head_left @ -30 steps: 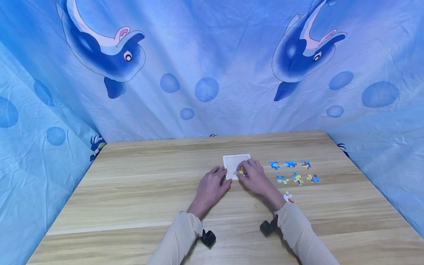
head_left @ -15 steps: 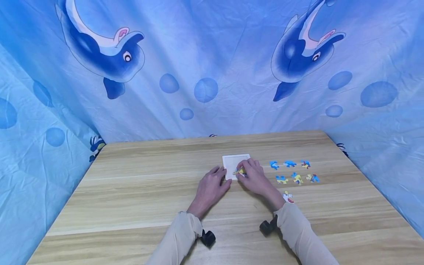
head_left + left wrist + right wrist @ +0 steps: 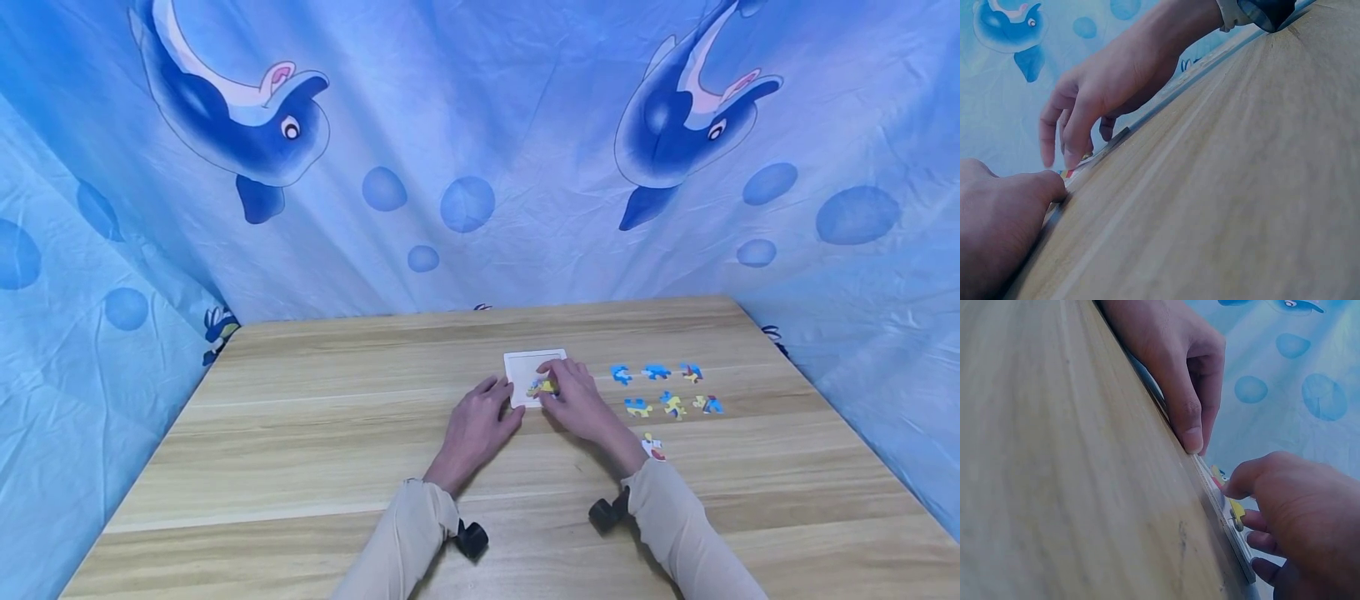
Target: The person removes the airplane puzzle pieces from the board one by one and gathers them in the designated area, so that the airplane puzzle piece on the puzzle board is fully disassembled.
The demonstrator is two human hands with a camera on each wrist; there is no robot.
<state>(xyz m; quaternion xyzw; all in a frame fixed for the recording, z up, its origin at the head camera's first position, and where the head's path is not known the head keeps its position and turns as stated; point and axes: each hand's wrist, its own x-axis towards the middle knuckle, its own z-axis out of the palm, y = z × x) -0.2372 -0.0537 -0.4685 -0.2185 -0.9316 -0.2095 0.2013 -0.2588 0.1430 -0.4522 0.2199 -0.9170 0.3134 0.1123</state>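
Note:
A small white puzzle tray (image 3: 525, 367) lies flat near the table's middle, with a few joined colourful pieces (image 3: 538, 388) in its near part. My left hand (image 3: 477, 425) holds the tray's near left corner, fingertips at the left side and thumb at the near edge. Over the tray's right side is my right hand (image 3: 577, 404), its index finger and thumb apart above the pieces. In the right wrist view the thumb tip is right at a red and yellow patch, and the other fingertips are close to a yellow piece (image 3: 1237, 514). The tray's right part is hidden.
Several loose jigsaw pieces (image 3: 673, 405) lie in rows right of the tray. One white and red piece (image 3: 653, 447) lies nearer, beside the right wrist. A blue dolphin curtain (image 3: 525, 167) hangs behind the wooden table (image 3: 300, 417).
My right index finger has lifted away from the thumb, and more of the pieces in the tray show. The left hand, tray and loose pieces stay where they were.

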